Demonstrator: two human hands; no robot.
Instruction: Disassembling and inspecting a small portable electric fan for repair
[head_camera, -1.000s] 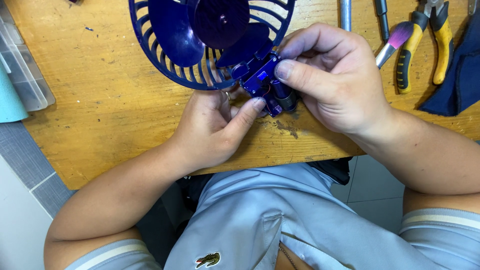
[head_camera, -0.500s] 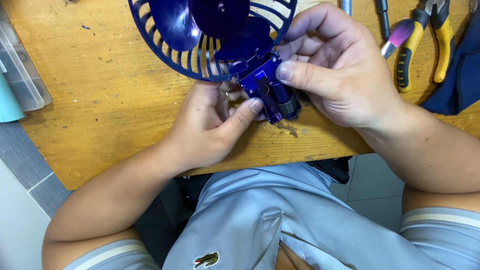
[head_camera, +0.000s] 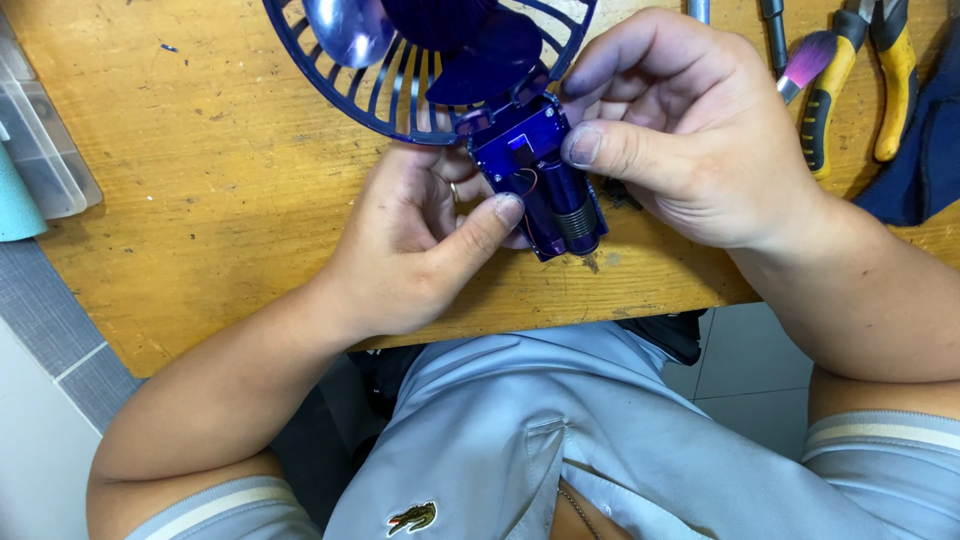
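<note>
— Over the near edge of the wooden bench (head_camera: 200, 230), what's being held?

— A small blue handheld fan (head_camera: 470, 90), its handle opened so the blue circuit board (head_camera: 515, 140) and the battery spring (head_camera: 572, 222) show. The left hand (head_camera: 410, 250) cups the handle from below, thumb pressed at its side; the right hand (head_camera: 690, 130) pinches its upper end, thumb on the board's edge.

— How would it handle?

— Light, I'd judge, and stiff plastic, though the grille ribs and thin wires look fragile. Better to grip the handle shell's sides, off the board.

— Anything else on the bench?

— Yellow-handled pliers (head_camera: 880, 70) right of the fan, well apart.
</note>
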